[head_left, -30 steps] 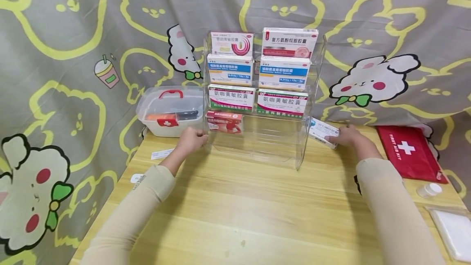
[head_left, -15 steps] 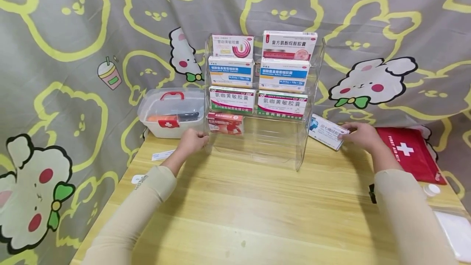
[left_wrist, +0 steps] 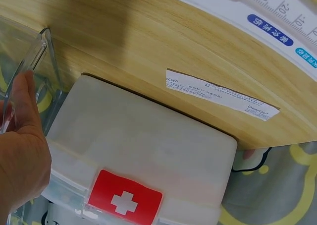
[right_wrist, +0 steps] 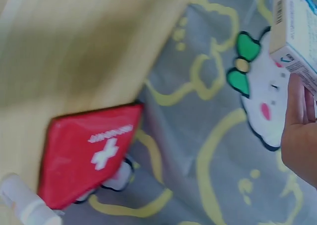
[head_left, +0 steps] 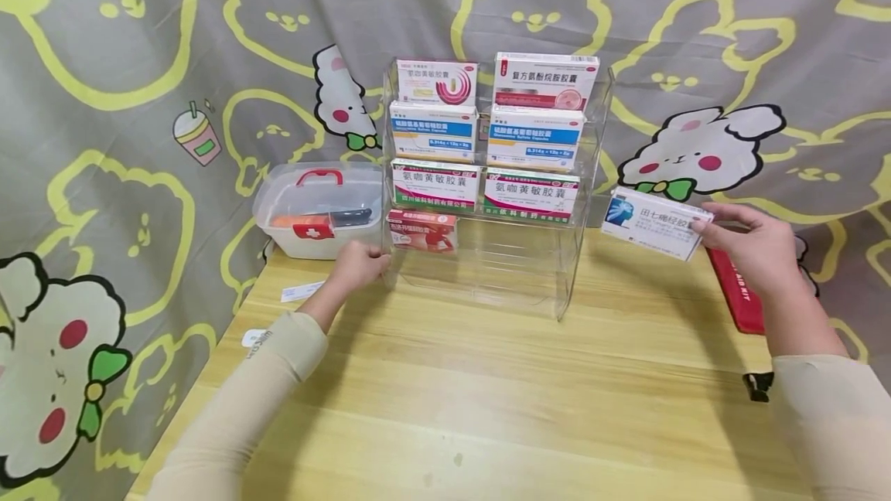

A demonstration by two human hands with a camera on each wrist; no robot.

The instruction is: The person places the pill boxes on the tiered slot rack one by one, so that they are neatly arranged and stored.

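My right hand (head_left: 759, 246) pinches a white medicine box (head_left: 654, 224) by its right end, held above the table to the right of a clear acrylic display rack (head_left: 518, 261). In the right wrist view, fingers (right_wrist: 296, 101) lie against the lower end of that box (right_wrist: 292, 31). My left hand (head_left: 358, 265) grips the rack's left side edge, also seen in the left wrist view. Three tiers of the rack carry medicine boxes in pairs. On its lowest tier, a red medicine box (head_left: 422, 232) stands at the left.
Left of the rack sits a white first-aid case (head_left: 316, 242) with a translucent lid. A paper strip (left_wrist: 223, 93) and a thermometer card (left_wrist: 277, 24) lie nearby. On the right are a red first-aid pouch (right_wrist: 89, 155) and a white bottle (right_wrist: 27, 202). A patterned curtain (head_left: 431, 14) hangs behind.
My right hand has lifted the white medicine box off the table beside the rack and moved it to the right, turning its front into view. The left hand has stayed on the rack.
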